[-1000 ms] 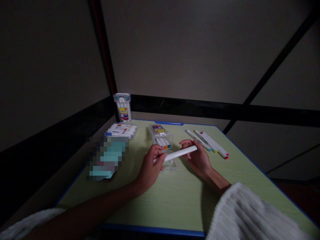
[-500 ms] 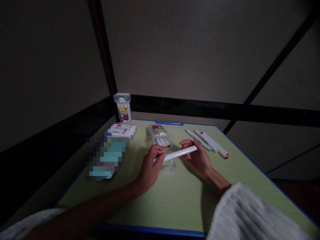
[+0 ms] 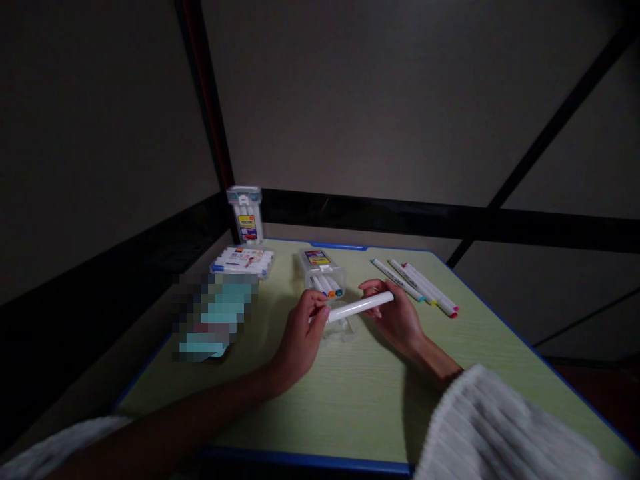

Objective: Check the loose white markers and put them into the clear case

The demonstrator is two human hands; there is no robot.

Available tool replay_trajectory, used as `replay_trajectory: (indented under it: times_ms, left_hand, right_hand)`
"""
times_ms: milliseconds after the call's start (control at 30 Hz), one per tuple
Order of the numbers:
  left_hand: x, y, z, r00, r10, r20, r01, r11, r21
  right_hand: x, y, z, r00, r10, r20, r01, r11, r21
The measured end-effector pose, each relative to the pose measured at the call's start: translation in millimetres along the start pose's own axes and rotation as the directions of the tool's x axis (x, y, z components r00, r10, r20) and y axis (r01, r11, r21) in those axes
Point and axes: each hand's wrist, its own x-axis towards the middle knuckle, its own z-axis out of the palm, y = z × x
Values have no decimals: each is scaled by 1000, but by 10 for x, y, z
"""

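Observation:
A white marker [image 3: 356, 307] is held level above the table between both hands. My left hand [image 3: 303, 330] pinches its left end between thumb and fingers. Around its dark-tipped right end, my right hand [image 3: 397, 322] is closed, the fingers partly behind the barrel. Just beyond the hands lies a clear plastic case [image 3: 309, 268] on its side, its open end facing me, with markers [image 3: 330, 287] in it showing blue, orange and teal ends. The case's clear lid [image 3: 343, 331] rests under the held marker, partly hidden by it and my left hand.
Several loose markers [image 3: 410, 283] lie at the right on the green table [image 3: 360, 400]. A flat marker pack [image 3: 243, 261] sits at the left, with an upright marker case [image 3: 247, 217] behind it. Nearer is a blurred-out teal object [image 3: 220, 317]. Walls enclose the table's back and left.

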Motion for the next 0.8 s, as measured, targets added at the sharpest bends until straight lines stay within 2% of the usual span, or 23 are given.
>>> replay_trajectory:
  times_ms: [800]
  left_hand:
    - [7,36,27,999,23,-35,-24,998,-54]
  right_hand:
    - [19,6,-19,1000,4,-5,-4,1000,5]
